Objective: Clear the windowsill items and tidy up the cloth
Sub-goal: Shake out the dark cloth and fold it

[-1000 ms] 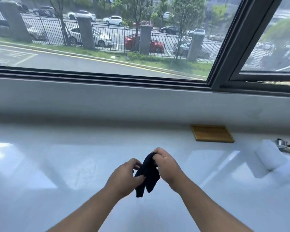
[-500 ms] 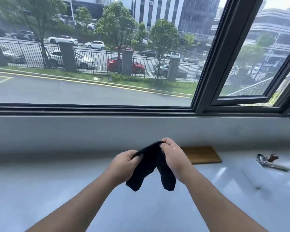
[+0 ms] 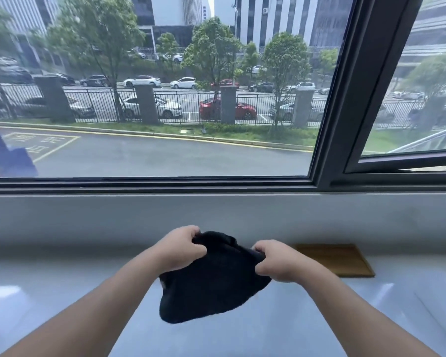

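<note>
- Head view, change: spread wider since a second ago, cloth [image 3: 214, 276] now opened into a broad sheet instead of a narrow bunch; hands farther apart and lifted.
- Left hand [image 3: 180, 249]: fingers clenched on the cloth's upper left edge.
- Right hand [image 3: 278, 261]: fingers pinching the upper right edge.
- Cloth: dark, soft, fuzzy nap, limp; hanging above the glossy white windowsill [image 3: 62, 279].
- Wooden board [image 3: 337, 258]: flat, tan, rectangular, on the sill just right of the right hand.
- Step, as judged: unfolding before tidying; next calls for matching corners and folding evenly.
</note>
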{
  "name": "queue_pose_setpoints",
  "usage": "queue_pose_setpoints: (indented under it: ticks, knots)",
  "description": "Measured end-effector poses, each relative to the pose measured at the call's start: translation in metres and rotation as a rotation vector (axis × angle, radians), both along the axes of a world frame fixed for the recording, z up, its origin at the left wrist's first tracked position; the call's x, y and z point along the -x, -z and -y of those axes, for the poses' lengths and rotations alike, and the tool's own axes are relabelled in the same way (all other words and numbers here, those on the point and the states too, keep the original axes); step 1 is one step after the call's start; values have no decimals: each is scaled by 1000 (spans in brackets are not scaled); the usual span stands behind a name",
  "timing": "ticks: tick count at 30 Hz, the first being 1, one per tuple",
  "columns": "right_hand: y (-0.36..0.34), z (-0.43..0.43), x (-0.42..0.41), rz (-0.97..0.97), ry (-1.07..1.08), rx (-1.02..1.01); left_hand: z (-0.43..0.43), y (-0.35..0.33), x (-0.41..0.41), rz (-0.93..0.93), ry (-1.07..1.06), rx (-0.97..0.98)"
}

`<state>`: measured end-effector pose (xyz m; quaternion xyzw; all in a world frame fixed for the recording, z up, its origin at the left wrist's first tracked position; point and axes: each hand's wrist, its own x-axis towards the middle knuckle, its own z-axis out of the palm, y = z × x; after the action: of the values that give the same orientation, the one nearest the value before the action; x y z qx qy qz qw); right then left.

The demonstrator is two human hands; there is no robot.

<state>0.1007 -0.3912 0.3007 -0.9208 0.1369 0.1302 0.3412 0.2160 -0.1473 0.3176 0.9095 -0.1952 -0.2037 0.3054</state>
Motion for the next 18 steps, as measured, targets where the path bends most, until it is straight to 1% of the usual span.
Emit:
queue_pose_setpoints:
  ticks: [2,3,6,7,8,11,13,14,15,17,18]
  knots:
    - [9,14,-4,39,29,-71,-4,7,-4,2,-75,3]
    - [13,19,-5,65,57,-171,-6,11,-6,-9,-110,6]
    - [23,33,-11,125,160,-672,-12,18,-11,-38,-199,48]
    - [24,36,-12,137,203,-817,-14,18,-11,-52,-224,91]
    - [24,36,-14,151,244,-909,-15,17,-12,-75,-240,141]
    - [15,30,-21,160,324,-993,-12,5,-15,-160,-240,261]
    - [-2,25,-31,180,337,-1026,-6,-11,-23,-140,-242,344]
    - [-12,24,-37,222,347,-1052,-4,-21,-29,-127,-258,428]
    - [-23,26,-41,268,353,-1095,-4,-31,-36,-166,-287,562]
    - [-41,30,-46,298,345,-1222,-8,-43,-44,-387,-268,814]
    - [-44,30,-46,247,337,-1250,-12,-43,-44,-524,-216,808]
